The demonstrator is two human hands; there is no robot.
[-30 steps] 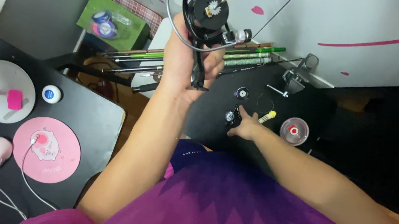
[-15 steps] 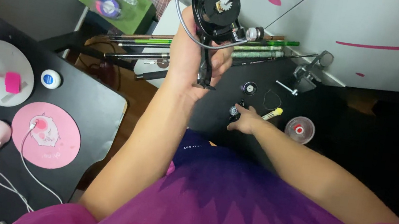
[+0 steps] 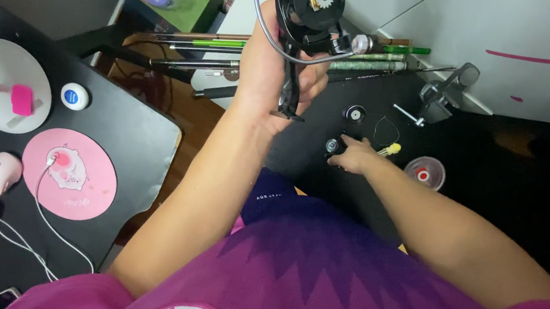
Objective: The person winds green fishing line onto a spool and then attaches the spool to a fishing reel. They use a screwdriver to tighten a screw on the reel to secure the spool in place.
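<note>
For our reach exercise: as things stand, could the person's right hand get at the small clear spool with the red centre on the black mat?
Probably yes: the right hand rests on the black mat close beside the clear spool, with only a small yellow-tipped piece near the path.

A reel body [image 3: 311,4] is raised above the table [image 3: 544,192]; small round parts [image 3: 334,146] lie below it.
</note>
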